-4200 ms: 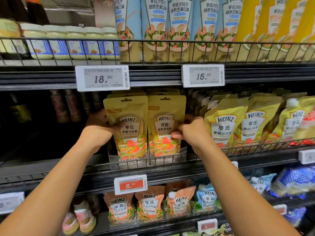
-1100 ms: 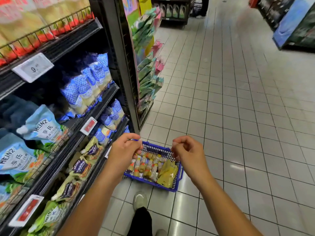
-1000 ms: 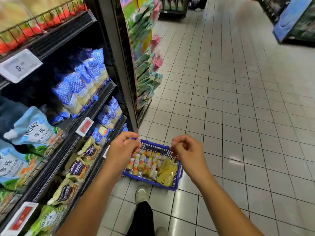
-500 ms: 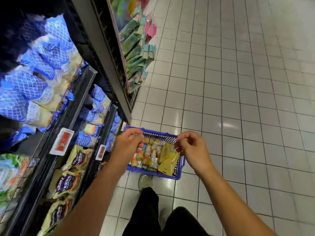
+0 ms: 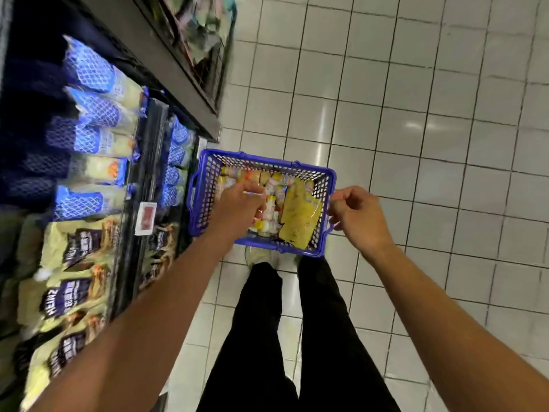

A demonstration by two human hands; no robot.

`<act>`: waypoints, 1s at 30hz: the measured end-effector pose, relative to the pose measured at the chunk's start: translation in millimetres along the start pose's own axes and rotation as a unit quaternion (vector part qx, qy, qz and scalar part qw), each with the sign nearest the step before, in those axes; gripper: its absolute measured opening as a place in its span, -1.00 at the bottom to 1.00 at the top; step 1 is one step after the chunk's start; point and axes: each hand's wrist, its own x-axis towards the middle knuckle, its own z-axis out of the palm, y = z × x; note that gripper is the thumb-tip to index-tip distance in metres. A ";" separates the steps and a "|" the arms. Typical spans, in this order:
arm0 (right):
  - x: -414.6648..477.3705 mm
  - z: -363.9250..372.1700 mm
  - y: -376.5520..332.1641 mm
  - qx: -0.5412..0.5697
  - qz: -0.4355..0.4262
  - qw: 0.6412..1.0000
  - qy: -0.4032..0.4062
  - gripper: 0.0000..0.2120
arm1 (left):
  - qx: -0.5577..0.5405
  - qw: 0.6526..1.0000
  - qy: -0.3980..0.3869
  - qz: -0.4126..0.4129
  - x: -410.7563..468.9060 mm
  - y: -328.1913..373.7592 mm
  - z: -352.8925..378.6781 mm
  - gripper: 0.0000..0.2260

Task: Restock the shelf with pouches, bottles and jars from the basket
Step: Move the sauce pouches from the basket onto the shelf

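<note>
Basket, blue plastic, stands on the tiled floor just beside the shelf, in front of the person's feet. Inside lie small bottles at left and centre and a yellow pouch along the right wall. Left hand reaches in, fingers curled over the bottles; whether they grip one cannot be told. Right hand is at the right rim, fingers curled; contact with the rim is unclear.
</note>
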 end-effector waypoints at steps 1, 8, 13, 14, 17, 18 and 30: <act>15.4 2.9 14.4 -0.011 0.006 1.000 -0.008 -0.80 | 0.012 1.000 -0.007 -0.004 17.0 -15.2 7.7 -0.86; 114.1 33.1 125.8 -0.221 -0.001 0.968 -0.116 -0.89 | 0.194 0.977 -0.090 -0.011 128.5 -130.7 58.5 -0.93; 164.8 63.9 200.5 -0.534 -0.108 0.789 -0.286 -0.69 | 0.324 0.938 -0.122 0.014 200.3 -190.9 89.4 -0.76; 173.9 69.3 213.2 -0.573 -0.129 0.749 -0.307 -0.64 | 0.346 0.928 -0.138 0.019 213.4 -199.6 95.1 -0.69; 196.8 82.9 245.6 -0.661 -0.180 0.646 -0.335 -0.48 | 0.443 0.876 -0.175 0.073 248.6 -218.7 107.7 -0.50; 202.9 86.7 254.7 -0.679 -0.193 0.624 -0.333 -0.41 | 0.471 0.856 -0.187 0.101 258.7 -223.7 111.0 -0.44; 234.1 119.9 289.1 -0.722 -0.240 0.600 -0.247 -0.09 | 0.566 0.756 -0.232 0.234 320.2 -273.3 133.6 -0.11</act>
